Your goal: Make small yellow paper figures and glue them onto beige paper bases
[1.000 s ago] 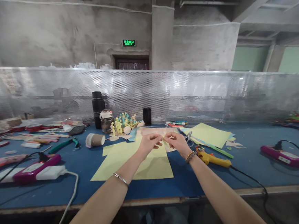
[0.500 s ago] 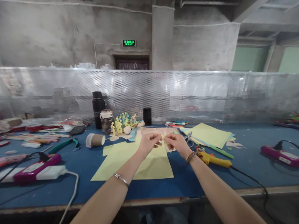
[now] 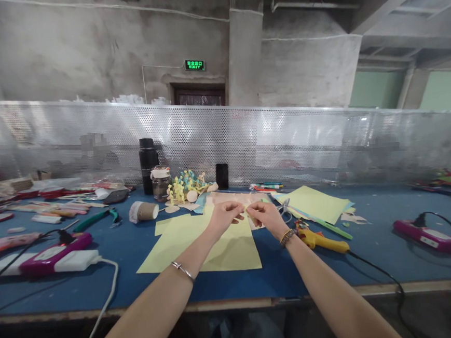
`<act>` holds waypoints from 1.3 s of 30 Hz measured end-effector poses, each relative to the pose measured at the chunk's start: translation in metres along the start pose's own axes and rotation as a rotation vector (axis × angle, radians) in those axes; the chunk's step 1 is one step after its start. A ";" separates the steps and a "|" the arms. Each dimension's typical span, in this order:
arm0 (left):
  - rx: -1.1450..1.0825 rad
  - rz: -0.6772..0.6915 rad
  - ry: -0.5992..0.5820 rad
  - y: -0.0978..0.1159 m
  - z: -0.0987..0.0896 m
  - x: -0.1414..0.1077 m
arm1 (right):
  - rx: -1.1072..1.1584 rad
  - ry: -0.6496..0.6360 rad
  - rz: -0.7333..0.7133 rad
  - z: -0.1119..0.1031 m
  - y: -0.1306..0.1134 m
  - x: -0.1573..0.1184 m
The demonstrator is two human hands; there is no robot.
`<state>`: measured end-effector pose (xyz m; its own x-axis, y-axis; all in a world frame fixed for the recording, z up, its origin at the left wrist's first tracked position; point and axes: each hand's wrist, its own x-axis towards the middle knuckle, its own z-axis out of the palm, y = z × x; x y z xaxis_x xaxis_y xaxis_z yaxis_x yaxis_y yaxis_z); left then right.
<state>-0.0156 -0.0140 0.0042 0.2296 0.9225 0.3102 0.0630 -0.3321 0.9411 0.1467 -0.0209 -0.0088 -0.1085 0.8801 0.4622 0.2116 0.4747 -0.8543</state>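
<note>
My left hand (image 3: 228, 213) and my right hand (image 3: 262, 215) meet fingertip to fingertip over the table, both in a pinch. Between them is a tiny yellow piece of paper (image 3: 246, 209), mostly covered by the fingers. Below the hands lie pale yellow paper sheets (image 3: 200, 249). Just beyond is a pinkish paper sheet (image 3: 227, 196). Scissors (image 3: 286, 208) lie to the right of my right hand, with a yellow glue gun (image 3: 325, 242) close to that wrist.
Small yellow and blue paper figures (image 3: 183, 187) stand behind, near a black bottle (image 3: 148, 164), a jar (image 3: 161, 182) and a tipped paper cup (image 3: 145, 212). Green pliers (image 3: 92, 221) and a purple power strip (image 3: 56, 255) lie left; another purple power strip (image 3: 428, 236) lies right. More yellow paper (image 3: 316, 203) sits beyond the scissors.
The fingertips have closed a little nearer together, and less of the yellow piece shows between them. Both arms keep nearly the same place.
</note>
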 end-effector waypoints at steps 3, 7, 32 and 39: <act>-0.005 -0.013 -0.001 0.001 0.000 0.000 | -0.012 -0.009 0.010 0.000 -0.001 0.000; 0.004 -0.001 0.002 0.001 0.001 0.000 | -0.029 -0.009 0.026 0.000 -0.003 0.000; -0.010 0.019 -0.026 0.000 0.000 0.000 | 0.052 0.032 0.011 -0.002 0.009 0.005; -0.010 0.027 0.011 0.002 0.000 -0.001 | -0.028 0.045 -0.012 -0.003 0.010 0.006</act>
<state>-0.0154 -0.0159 0.0057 0.2204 0.9153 0.3370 0.0471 -0.3551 0.9336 0.1506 -0.0107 -0.0136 -0.0676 0.8729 0.4832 0.2379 0.4844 -0.8419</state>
